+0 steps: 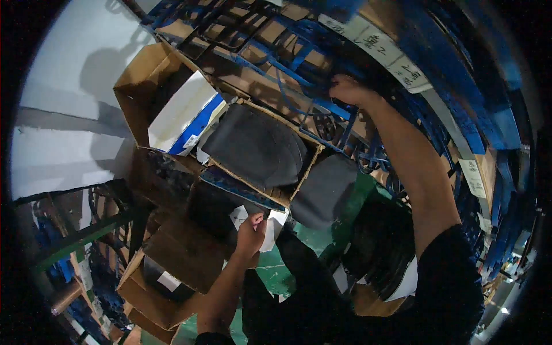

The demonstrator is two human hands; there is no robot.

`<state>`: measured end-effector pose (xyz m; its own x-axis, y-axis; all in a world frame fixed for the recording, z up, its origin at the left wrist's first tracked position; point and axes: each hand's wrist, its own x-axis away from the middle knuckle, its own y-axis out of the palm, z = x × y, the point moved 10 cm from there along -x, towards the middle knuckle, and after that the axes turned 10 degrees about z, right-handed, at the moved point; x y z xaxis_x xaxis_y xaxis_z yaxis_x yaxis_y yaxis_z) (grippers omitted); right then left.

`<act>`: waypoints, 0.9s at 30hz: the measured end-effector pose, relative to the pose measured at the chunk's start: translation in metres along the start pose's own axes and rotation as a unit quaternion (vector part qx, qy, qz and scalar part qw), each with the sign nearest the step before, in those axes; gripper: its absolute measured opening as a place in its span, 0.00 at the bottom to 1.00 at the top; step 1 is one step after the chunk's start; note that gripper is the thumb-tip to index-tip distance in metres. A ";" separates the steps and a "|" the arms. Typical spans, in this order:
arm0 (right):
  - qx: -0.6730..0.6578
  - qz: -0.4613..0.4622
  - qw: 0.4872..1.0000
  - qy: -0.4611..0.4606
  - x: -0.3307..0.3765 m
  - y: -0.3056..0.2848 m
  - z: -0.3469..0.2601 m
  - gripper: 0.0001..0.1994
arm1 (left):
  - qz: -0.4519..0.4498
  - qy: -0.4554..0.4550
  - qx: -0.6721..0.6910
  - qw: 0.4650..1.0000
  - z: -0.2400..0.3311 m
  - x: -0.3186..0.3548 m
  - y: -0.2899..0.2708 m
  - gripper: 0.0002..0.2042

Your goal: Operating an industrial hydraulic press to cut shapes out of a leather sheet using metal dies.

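In front of the open carton (244, 188), the left hand (251, 234) maybe pinches white paper (275, 231), which could crease if squeezed while attention goes to the right hand (349, 91), beyond that carton, fingers bent, holding what I cannot tell.

The open box (127, 95) is matt brown cardboard; the white-and-blue carton (183, 112) looks smoother. The dark grey sheets (253, 144) are matt and fairly smooth, their material unclear. The blue frames (296, 59) look like painted metal. The white sheet (272, 234) is flat paper, the sleeve (451, 276) dull cloth, the green floor (273, 264) smooth.
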<state>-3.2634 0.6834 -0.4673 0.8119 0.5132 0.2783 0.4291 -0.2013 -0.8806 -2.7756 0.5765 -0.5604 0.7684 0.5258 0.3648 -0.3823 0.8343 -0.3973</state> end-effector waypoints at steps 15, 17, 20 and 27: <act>-0.027 -0.007 0.996 0.089 -0.008 0.022 0.003 0.19 | 0.040 0.221 -0.124 0.967 0.087 -0.103 0.031 0.18; -0.073 -0.024 0.996 0.037 -0.003 0.005 -0.002 0.31 | -0.002 0.237 -0.115 0.965 0.134 -0.136 0.058 0.20; -0.110 0.106 0.974 -0.167 0.018 -0.039 -0.076 0.33 | 0.051 0.420 -0.152 0.893 0.201 -0.170 0.074 0.21; -0.060 0.030 0.996 -0.050 -0.012 -0.059 0.000 0.36 | 0.138 0.485 -0.285 0.815 0.283 -0.241 0.158 0.19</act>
<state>-3.2988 0.6890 -0.4192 0.7958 0.5776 0.1819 0.4307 -0.3288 -0.8405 -3.1662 0.6283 -0.4728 0.8434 0.0715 -0.5326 -0.5215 0.3480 -0.7791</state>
